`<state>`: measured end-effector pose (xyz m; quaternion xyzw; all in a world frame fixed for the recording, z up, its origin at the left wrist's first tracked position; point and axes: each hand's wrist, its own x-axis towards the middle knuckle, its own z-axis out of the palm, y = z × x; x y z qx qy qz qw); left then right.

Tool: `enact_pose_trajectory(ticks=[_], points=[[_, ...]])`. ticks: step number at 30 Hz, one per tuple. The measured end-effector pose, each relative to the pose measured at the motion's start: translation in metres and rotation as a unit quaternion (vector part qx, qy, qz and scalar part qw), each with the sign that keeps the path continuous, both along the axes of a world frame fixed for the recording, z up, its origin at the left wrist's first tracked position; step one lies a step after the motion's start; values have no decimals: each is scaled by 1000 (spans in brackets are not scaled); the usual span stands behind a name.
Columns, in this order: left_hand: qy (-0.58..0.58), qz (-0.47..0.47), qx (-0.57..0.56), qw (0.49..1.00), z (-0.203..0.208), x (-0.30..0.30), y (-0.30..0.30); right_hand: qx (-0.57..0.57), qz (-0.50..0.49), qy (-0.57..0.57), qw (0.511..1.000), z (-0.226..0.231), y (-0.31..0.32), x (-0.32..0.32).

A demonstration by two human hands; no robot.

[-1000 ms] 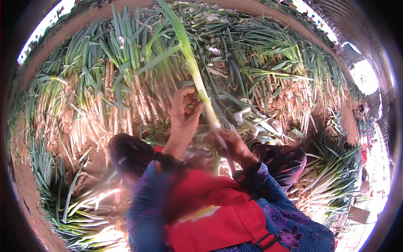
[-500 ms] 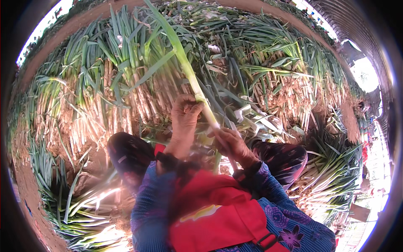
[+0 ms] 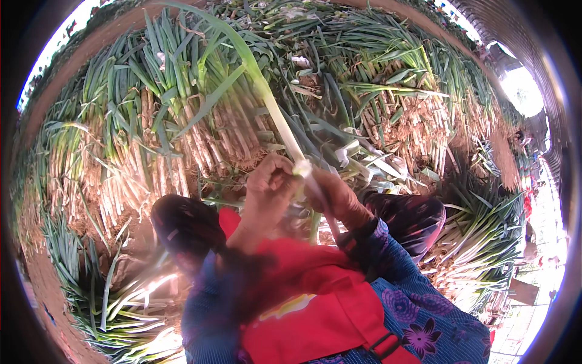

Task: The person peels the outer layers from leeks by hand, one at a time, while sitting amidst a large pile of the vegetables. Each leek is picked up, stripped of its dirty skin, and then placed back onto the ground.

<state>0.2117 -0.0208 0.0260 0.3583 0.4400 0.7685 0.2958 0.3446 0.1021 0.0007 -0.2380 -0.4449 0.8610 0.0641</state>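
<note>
A long green onion (image 3: 280, 121) slants up and to the left in front of me, its pale stem low and its green leaves spread at the top. My right hand (image 3: 336, 195) is closed round the lower stem. Beside it, my left hand (image 3: 270, 182) has its fingers curled in a pinch, the thumb against a pale bunched bit of outer skin (image 3: 302, 168) on the stem. The root end is hidden by my right hand and blurred. Loose stripped leaves and skins (image 3: 370, 164) lie just beyond my hands.
Bundled green onions (image 3: 200, 127) form a thick bank ahead, with more (image 3: 412, 121) at right. Paler-stemmed onions lie in piles at lower left (image 3: 130, 309) and lower right (image 3: 479, 255). My bent knees (image 3: 182, 221) flank my hands. A corrugated metal sheet (image 3: 515, 30) curves along the upper right.
My left hand has moved down the stem toward my right hand, and a bunch of pale skin now shows there. The onion's top has shifted slightly left and down.
</note>
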Motion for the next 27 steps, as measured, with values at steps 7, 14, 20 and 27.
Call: enact_pose_trajectory(ticks=[7, 14, 20, 27], points=[[-70, -377, -172, 908, 63, 8, -50, 17, -43, 4, 999, -3, 11, -3], [40, -53, -264, 962, 21, -63, 2, 190, -27, -48, 980, 21, -3, -6], [-279, 48, -119, 952, 18, -61, 47, 316, -46, -46, 946, 17, -20, -20], [-303, 54, -41, 950, 8, -56, 55, 134, -11, -30, 990, 28, -4, -38]])
